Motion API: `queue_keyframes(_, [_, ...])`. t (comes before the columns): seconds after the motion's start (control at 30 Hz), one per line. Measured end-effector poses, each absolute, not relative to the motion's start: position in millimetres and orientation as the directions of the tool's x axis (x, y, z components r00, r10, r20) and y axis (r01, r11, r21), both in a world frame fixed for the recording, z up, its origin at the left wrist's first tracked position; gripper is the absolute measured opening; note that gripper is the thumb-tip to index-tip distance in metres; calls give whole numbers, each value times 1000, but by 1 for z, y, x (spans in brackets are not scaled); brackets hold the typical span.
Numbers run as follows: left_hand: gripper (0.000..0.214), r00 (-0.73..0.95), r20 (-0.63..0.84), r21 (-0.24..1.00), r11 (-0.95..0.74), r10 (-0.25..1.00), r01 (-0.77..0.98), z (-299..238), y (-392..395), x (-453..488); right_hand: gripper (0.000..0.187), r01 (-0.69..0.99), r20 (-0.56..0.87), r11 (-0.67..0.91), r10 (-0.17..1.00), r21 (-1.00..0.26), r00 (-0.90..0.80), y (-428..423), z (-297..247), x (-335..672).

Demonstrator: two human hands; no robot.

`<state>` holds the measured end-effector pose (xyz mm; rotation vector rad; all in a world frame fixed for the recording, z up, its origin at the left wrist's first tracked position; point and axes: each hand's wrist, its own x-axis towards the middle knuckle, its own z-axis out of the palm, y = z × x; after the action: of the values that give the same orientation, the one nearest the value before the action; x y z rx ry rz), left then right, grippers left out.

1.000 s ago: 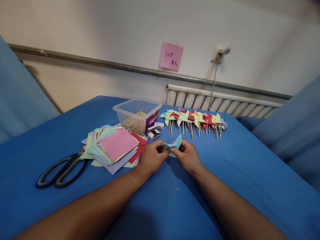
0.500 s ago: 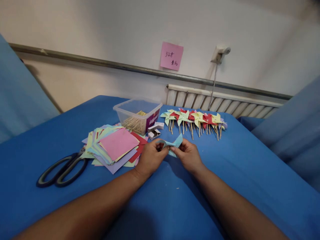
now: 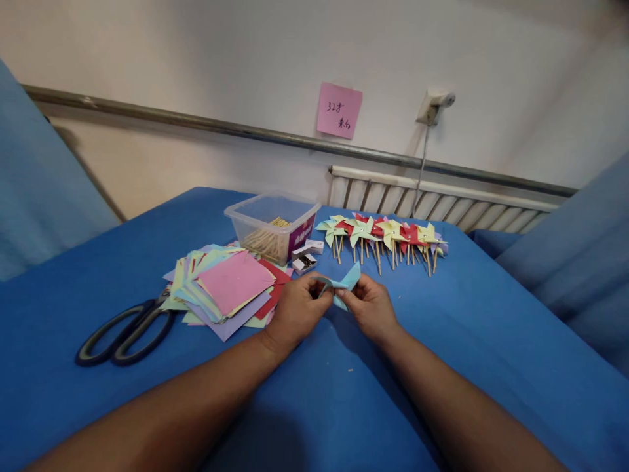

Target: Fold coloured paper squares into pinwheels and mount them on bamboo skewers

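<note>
Both hands close together above the blue-covered bench (image 3: 452, 354). Light-blue paper pinwheel piece (image 3: 352, 276) held between them, in front of the small open box (image 3: 304, 263). Left hand (image 3: 298, 306): thumb and fingers pinching the paper's left side. Right hand (image 3: 372, 308): same pinch, right side. Compared with one second ago, grip and place nearly unchanged; the left curl now shows more open, a rounded loop. Long axis roughly left to right; one pointed blade juts up and rightward. Finished pinwheels (image 3: 362, 229) lie beyond.
</note>
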<state>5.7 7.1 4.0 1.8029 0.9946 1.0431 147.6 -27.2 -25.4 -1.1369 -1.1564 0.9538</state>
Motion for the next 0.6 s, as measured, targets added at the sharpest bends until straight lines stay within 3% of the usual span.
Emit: queue_keyframes(0.6, [13, 331, 243, 918, -327, 912, 225, 5, 6, 7, 23, 41, 198, 193, 955, -980, 221, -27, -27, 146])
